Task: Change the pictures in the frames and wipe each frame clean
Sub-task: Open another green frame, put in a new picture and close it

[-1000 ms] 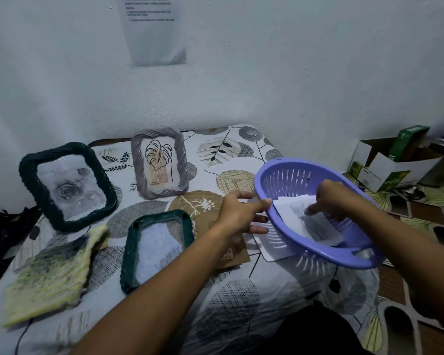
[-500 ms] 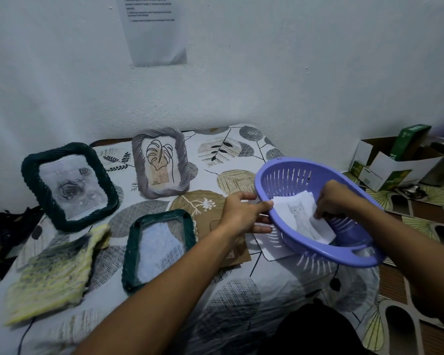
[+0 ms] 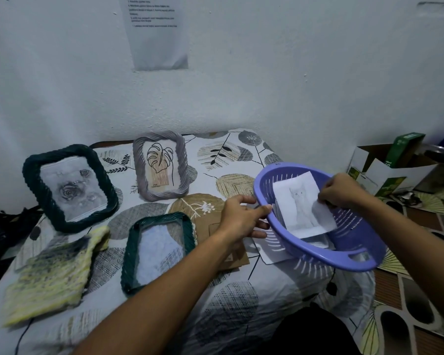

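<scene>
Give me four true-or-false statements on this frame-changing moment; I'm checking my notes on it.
1. The left hand grips the purple basket's rim. True.
2. The right hand pinches a cat picture. True.
3. The grey frame holds a rose picture. False: it shows a leaf; the rose is in the dark green frame.
4. The yellow cloth lies inside the basket. False: it lies on the patterned sheet.

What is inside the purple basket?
The purple slotted plastic basket holds white paper pictures. The right hand pinches the top sheet with a faint cat drawing. More sheets lie beneath it, their pictures covered.
</scene>
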Demonstrator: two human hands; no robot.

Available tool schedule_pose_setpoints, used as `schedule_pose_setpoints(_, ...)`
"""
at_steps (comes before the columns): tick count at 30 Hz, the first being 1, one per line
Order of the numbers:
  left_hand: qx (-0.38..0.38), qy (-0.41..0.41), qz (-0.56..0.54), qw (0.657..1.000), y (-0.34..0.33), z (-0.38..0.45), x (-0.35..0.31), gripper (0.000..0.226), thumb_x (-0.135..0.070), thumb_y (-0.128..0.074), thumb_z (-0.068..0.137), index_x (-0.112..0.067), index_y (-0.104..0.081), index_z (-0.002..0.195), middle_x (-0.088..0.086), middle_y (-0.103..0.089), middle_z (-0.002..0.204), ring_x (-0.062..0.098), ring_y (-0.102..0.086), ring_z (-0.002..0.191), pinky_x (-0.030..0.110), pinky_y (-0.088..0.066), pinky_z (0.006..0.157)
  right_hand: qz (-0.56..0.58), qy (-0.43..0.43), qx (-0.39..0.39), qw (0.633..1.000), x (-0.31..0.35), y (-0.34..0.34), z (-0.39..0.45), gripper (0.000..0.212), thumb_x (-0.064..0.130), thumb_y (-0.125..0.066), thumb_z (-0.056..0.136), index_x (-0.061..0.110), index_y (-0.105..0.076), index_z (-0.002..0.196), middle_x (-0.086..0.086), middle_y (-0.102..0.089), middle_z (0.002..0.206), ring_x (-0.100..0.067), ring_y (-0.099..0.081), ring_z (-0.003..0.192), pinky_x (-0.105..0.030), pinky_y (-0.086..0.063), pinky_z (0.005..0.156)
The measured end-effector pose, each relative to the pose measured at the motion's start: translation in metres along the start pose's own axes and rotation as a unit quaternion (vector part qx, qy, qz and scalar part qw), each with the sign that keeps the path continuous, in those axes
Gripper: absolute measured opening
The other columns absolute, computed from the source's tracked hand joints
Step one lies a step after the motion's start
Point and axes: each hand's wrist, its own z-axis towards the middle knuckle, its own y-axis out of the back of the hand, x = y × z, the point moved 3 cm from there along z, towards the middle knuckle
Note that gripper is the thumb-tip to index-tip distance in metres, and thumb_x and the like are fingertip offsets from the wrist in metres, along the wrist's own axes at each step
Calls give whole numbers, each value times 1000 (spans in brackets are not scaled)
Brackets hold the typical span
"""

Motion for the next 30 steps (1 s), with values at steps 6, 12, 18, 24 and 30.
schedule_pose_setpoints(6,-18,-12,16,1000,1,2,1,39,-12,-75,82,-7,-51,113,14,-64,87,19,-62,62,31,-57,52,52,8,-26,998,11,5,-5,13,7,-66,76,-4,-68,72,-13,-56,59,-24,-50,54,-27,-39,53)
schedule_pose_setpoints(12,-96,-215,132,963,9,-5,-24,21,-14,-72,84,-15,-61,102,-4,-60,86,3,-55,73,16,-46,62,152,94,-95,979,56,22,-20,17,12,-68,74,-4,-65,68,-8,-48,55,-19,-41,56,-27,-31,53)
schedule_pose_setpoints(18,43,-93,-154,983,15,-14,-57,20,-31,-48,99,-17,-61,102,9,-62,109,21,-60,98,35,-56,75,218,216,-20,952,141,6,-59,20,8,-69,72,10,-62,54,-3,-53,53,-12,-44,52,-29,-37,55)
schedule_pose_setpoints(24,35,-43,-275,960,70,-28,-48,46,-49,-37,98,-12,-60,110,9,-67,98,23,-64,90,38,-53,75,236,228,58,943,189,-54,-94,37,34,-68,76,-3,-71,75,-22,-69,78,-33,-66,71,-46,-55,73)
schedule_pose_setpoints(30,-2,-32,-285,958,134,-49,-20,41,-42,-46,94,-9,-60,115,10,-71,92,23,-67,86,43,-55,78,270,195,119,935,211,-110,-127,36,33,-60,82,-1,-71,75,-22,-68,78,-33,-63,73,-49,-52,75)
